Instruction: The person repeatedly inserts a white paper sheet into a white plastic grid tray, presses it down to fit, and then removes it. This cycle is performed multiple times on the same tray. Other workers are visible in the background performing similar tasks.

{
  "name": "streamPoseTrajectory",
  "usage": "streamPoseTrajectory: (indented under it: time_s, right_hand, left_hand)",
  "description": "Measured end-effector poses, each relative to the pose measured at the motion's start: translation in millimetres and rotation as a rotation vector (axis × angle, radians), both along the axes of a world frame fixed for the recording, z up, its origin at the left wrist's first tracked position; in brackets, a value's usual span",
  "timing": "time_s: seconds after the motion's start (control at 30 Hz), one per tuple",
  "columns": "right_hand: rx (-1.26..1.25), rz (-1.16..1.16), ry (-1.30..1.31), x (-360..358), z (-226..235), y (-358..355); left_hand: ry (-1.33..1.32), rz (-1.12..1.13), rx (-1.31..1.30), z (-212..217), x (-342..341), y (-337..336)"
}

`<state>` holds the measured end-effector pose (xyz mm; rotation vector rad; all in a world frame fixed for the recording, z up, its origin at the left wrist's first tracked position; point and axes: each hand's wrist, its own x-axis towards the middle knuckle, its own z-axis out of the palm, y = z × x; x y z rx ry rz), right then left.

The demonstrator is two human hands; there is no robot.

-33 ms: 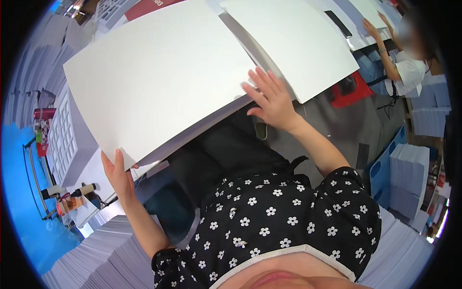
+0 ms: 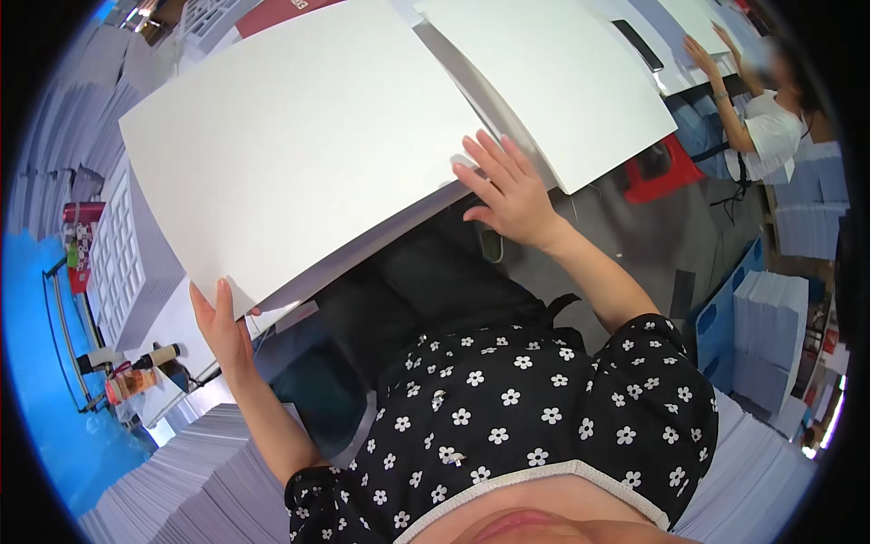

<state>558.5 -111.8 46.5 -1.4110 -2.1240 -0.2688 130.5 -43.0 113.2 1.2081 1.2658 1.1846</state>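
A large stack of white sheets [image 2: 299, 154] lies in front of me, its top sheet plain. My left hand [image 2: 222, 331] is closed at its near left corner: one digit rests on top, another runs along the side, and a fingertip shows below the edge. My right hand [image 2: 512, 195] is open with fingers spread, at the near right corner, its fingertips by the stack's edge. It holds nothing. To the right, across a narrow gap, lies a second stack of white sheets [image 2: 562, 91].
A co-worker [image 2: 766, 127] sits at the far right, hands on white sheets. A black oblong object [image 2: 637, 45] lies beyond the second stack. Paper piles [image 2: 181, 480] stand at lower left. A white lattice-faced block [image 2: 122, 254], a dark-capped bottle [image 2: 159, 356] and a red bag [image 2: 662, 172] are around.
My right hand has shifted very slightly toward me and to the left, its fingers still spread. My left hand and the sheets look the same.
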Motion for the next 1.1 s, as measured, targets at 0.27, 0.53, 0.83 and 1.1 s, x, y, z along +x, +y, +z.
streamPoseTrajectory:
  time_s: [0.27,0.53,0.83,1.1]
  right_hand:
    - [-0.082,0.030,-0.045,-5.3,-0.6,-1.4]
    - [-0.077,0.012,-0.070,-7.5,0.1,0.9]
    - [-0.043,-0.003,-0.090,-12.3,-0.8,-0.2]
    - [-0.059,-0.018,-0.105,-42.3,9.8,-0.2]
  left_hand:
    - [0.027,0.011,0.010,-6.0,-0.1,2.5]
    - [0.394,0.092,0.164,-19.1,-10.5,3.1]
    - [0.335,0.064,0.104,-32.7,-11.5,5.0]
    - [0.207,0.023,0.078,-40.1,-16.2,4.1]
